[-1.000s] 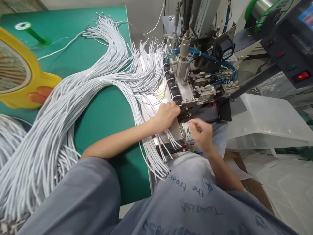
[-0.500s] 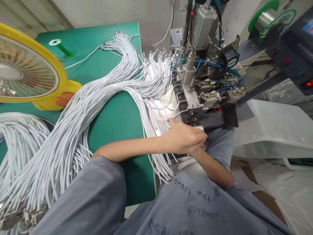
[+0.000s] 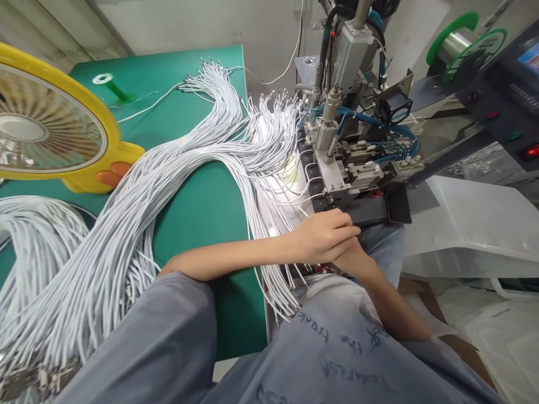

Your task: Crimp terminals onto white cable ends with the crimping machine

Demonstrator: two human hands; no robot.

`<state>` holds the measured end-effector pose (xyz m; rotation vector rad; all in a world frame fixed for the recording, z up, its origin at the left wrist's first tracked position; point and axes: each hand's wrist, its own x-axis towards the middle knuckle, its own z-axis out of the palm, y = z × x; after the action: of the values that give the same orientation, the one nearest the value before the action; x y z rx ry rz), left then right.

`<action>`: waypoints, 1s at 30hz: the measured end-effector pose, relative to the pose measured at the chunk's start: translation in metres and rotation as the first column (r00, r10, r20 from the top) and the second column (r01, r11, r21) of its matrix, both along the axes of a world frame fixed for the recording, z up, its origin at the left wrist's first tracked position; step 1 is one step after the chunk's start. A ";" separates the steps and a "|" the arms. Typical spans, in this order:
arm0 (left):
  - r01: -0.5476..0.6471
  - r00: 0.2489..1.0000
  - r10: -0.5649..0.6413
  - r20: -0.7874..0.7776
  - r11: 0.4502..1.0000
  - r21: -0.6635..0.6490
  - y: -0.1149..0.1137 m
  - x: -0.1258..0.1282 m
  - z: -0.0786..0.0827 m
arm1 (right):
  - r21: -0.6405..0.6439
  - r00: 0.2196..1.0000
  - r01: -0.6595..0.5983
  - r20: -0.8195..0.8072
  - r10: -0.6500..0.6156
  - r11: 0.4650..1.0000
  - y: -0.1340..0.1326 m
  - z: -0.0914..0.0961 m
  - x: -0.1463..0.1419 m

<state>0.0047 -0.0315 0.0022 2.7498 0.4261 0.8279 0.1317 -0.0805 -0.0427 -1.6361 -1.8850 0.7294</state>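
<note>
My left hand [image 3: 326,237] is at the front end of the machine's black cable holder [image 3: 315,178], fingers curled and pressed together. What they hold, if anything, is hidden. My right hand [image 3: 352,257] meets it from below and the right; its fingers are hidden behind my left hand. A white cable [image 3: 301,210] runs up to the back of my left hand and passes out of sight there. Several other white cables [image 3: 304,196] lead into the holder, beside the metal machine head [image 3: 330,163]. A large bundle of white cables [image 3: 168,168] lies to the left.
A yellow fan [image 3: 113,134] stands on the green table [image 3: 197,224] at left, near a green spool [image 3: 113,90]. Behind the machine is a wire reel [image 3: 461,47]. A control box [image 3: 501,106] and a white bin [image 3: 475,224] are at right.
My left hand's outstretched digit has folded in, and the fingers are now curled together. My right hand has shifted slightly right, its forearm swinging outward. The view has tilted a little.
</note>
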 end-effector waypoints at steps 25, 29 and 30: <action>-0.165 0.984 0.169 0.061 0.984 -0.069 0.046 -0.004 -0.034 | 0.043 0.716 0.209 -0.687 -0.124 0.977 0.036 0.002 0.024; -0.131 0.981 0.137 0.137 0.990 -0.052 0.048 -0.005 -0.041 | 0.032 0.705 0.208 -0.698 -0.127 0.978 0.040 0.002 0.026; -0.119 0.981 0.125 0.148 0.991 -0.054 0.049 -0.006 -0.042 | 0.054 0.715 0.212 -0.689 -0.117 0.976 0.041 0.002 0.027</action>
<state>-0.0009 0.0175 -0.0396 2.6182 0.5799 1.0358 0.1589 -0.0395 -0.0403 -1.1889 -1.2006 0.9477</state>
